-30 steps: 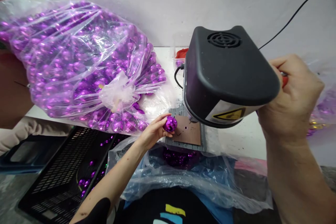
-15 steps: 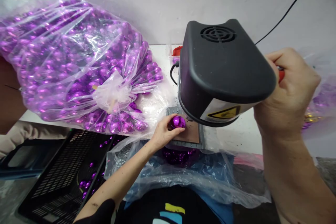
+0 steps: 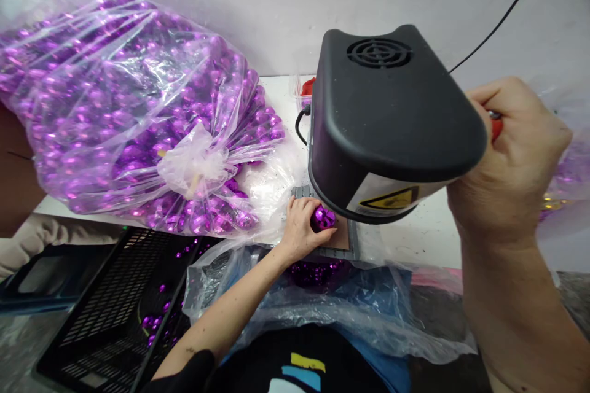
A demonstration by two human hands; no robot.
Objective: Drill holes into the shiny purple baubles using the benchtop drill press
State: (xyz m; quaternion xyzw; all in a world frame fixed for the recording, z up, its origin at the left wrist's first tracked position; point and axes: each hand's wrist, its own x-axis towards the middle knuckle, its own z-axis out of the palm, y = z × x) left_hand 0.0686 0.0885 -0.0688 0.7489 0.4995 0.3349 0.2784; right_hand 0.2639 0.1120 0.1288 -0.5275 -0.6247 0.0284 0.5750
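My left hand (image 3: 302, 227) has its fingers clamped on a purple faceted ball (image 3: 323, 218), holding it down at the grey base plate (image 3: 351, 244) right under the black machine head (image 3: 391, 116). My right hand (image 3: 511, 159) is a closed fist around the red-tipped lever (image 3: 496, 127) at the machine's right side, fingers wrapped tight. The machine stands on a white table (image 3: 415, 239) speckled with dark crumbs, pushed against a plain pale wall (image 3: 230, 0), and a thin black cable (image 3: 507, 12) runs up that wall. To the left lies a big tied clear bag (image 3: 129, 116) stuffed with glossy purple balls (it takes up most of that end of the table). Below the table edge, a black slatted crate (image 3: 106, 313) holds a few loose balls, and an open plastic bag (image 3: 322, 313) across my lap holds more purple ones.
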